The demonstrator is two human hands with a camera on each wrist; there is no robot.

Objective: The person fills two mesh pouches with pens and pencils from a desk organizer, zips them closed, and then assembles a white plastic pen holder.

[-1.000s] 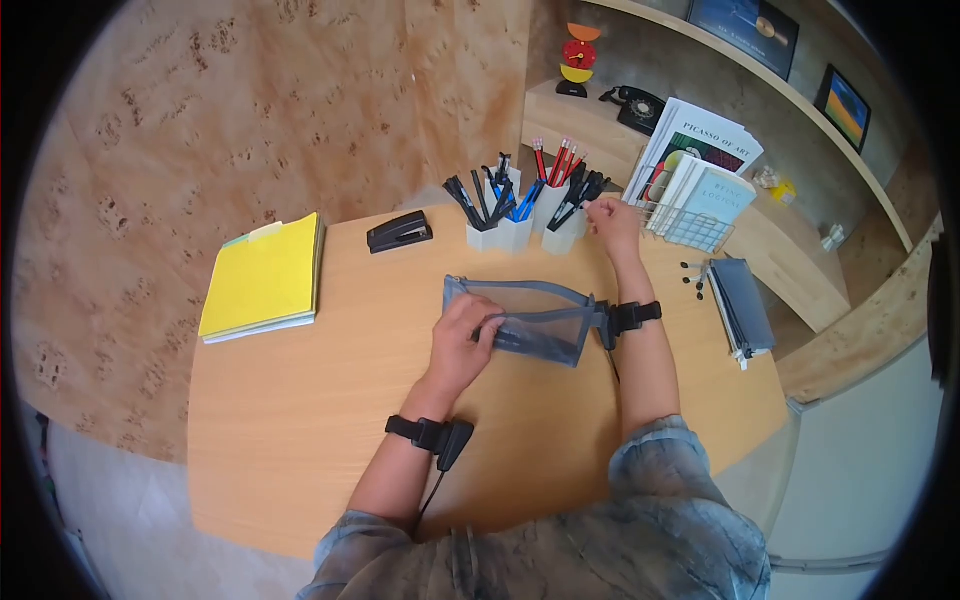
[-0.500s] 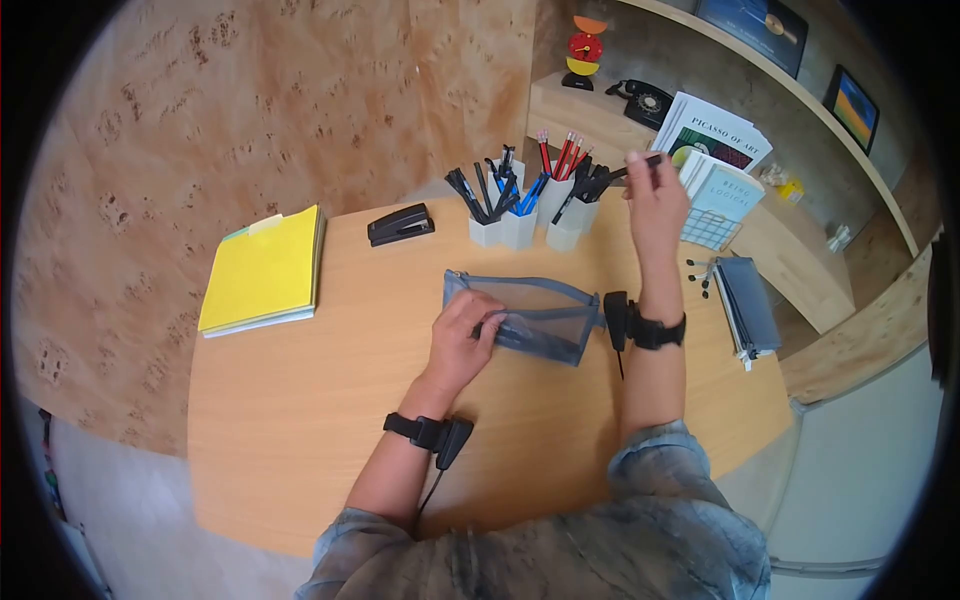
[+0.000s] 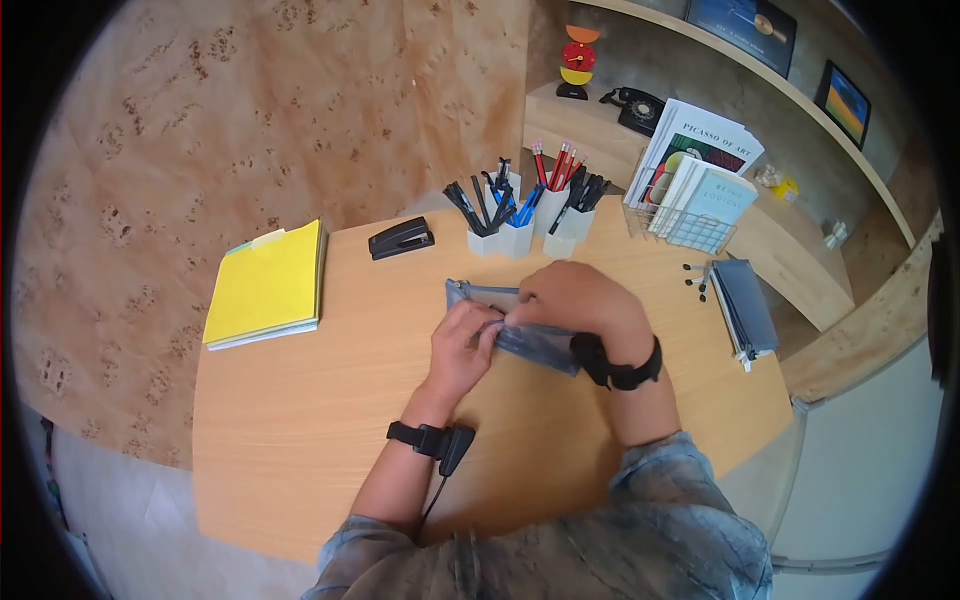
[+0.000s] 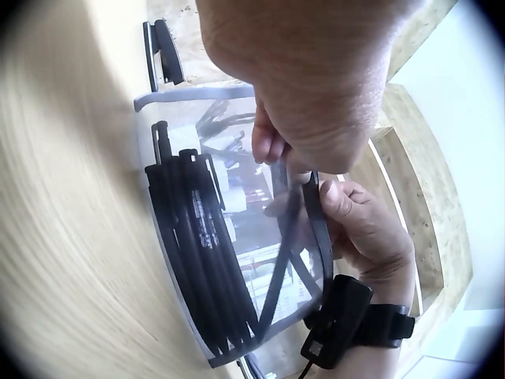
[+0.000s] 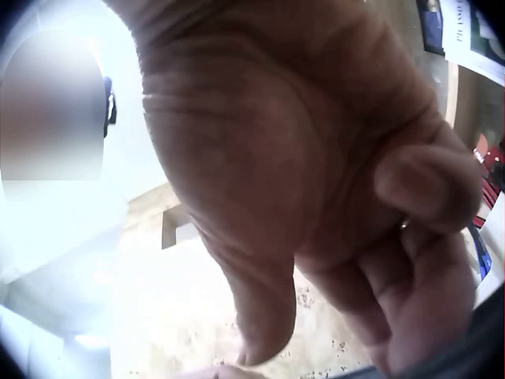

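A grey mesh zipper pouch (image 4: 245, 201) with several black pens (image 4: 193, 245) inside rests on the desk. My left hand (image 3: 463, 338) pinches the near edge of its mouth. At the same mouth, my right hand (image 3: 585, 300) reaches in with curled fingers, its fingertips right beside the left ones. A dark, blurred pen (image 4: 278, 272) slants behind the mesh in the left wrist view, its upper end at the right hand's fingertips. In the right wrist view my palm and bent fingers hide the grip.
Behind the pouch stand white hexagonal holders (image 3: 515, 238) with pens, and red pencils (image 3: 558, 165). A black stapler (image 3: 400, 238) and yellow folder (image 3: 265, 285) lie left. To the right are a wire book rack (image 3: 685, 230), binder clips (image 3: 697, 282) and more pouches (image 3: 742, 305).
My right hand took a black pen out of the right holder, lifted it to the right, then brought it down and left to the pouch's mouth. The left hand stays at the pouch.
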